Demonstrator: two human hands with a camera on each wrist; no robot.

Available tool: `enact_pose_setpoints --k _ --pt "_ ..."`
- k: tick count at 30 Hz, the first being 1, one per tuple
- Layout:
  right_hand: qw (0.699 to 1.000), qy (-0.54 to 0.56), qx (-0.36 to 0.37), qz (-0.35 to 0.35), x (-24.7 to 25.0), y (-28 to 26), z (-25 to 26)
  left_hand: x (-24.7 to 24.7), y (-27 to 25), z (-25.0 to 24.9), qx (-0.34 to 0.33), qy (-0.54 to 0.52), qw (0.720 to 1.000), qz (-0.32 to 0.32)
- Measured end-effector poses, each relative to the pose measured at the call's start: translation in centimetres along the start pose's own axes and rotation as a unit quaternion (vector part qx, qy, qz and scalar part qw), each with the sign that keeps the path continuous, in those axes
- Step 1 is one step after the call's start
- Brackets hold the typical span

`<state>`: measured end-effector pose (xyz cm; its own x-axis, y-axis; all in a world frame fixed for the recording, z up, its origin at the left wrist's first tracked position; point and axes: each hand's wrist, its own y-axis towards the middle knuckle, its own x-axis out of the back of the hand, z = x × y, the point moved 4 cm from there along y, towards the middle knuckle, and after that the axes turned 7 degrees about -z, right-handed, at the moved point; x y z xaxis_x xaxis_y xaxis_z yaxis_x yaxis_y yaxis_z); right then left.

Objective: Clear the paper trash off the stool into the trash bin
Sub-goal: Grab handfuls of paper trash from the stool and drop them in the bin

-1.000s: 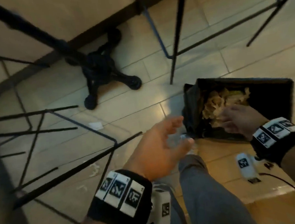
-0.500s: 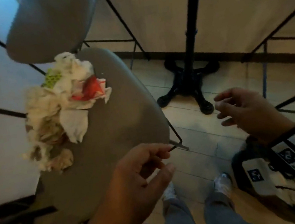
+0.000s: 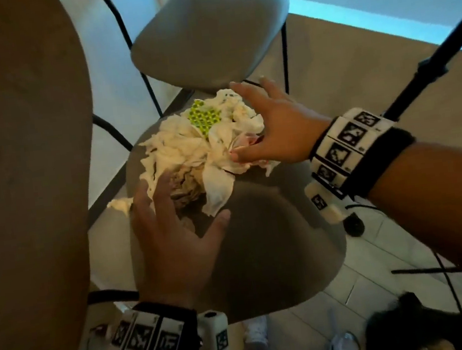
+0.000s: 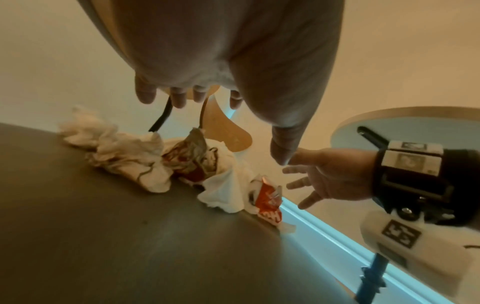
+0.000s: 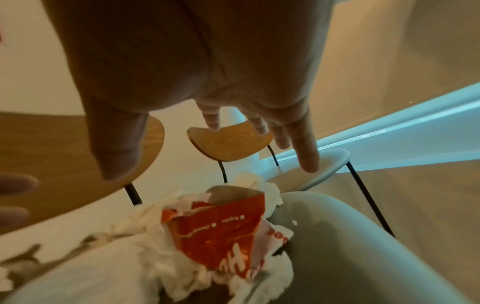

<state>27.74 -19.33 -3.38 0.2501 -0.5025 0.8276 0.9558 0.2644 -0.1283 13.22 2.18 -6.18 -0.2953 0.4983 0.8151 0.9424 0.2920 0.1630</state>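
A heap of crumpled white napkins and paper trash (image 3: 204, 149) lies at the far end of the grey stool seat (image 3: 262, 257). It includes a green-dotted piece (image 3: 204, 117) and a red printed wrapper (image 5: 218, 232) on its right side. My left hand (image 3: 172, 227) hovers spread at the heap's near-left side, fingers straight, holding nothing. My right hand (image 3: 270, 130) reaches in from the right with fingers extended over the heap's right edge, above the red wrapper (image 4: 270, 203). The dark trash bin (image 3: 420, 329) sits on the floor at bottom right.
A second grey stool (image 3: 207, 30) stands just beyond the heap. A brown table top (image 3: 22, 170) fills the left side. A black pole (image 3: 427, 66) rises at the right. My shoes (image 3: 341, 346) stand on the tiled floor beside the bin. Wooden chair backs (image 5: 231, 139) stand farther off.
My view swung from the bin up to the stool. Both hands, empty, moved from near the bin to either side of the paper heap.
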Motion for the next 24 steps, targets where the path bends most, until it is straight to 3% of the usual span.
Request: enact_pose_setpoints --k 8,24 --pt "0.986 -0.137 0.015 0.097 -4.3 4.2 0.7 -3.5 2.8 0.5 0.049 0.033 0.996 0.069" --pt "0.988 -0.121 0.077 0.064 -6.1 -0.1 1.1 -3.5 2.9 0.1 0.062 0.062 0.992 0.087"
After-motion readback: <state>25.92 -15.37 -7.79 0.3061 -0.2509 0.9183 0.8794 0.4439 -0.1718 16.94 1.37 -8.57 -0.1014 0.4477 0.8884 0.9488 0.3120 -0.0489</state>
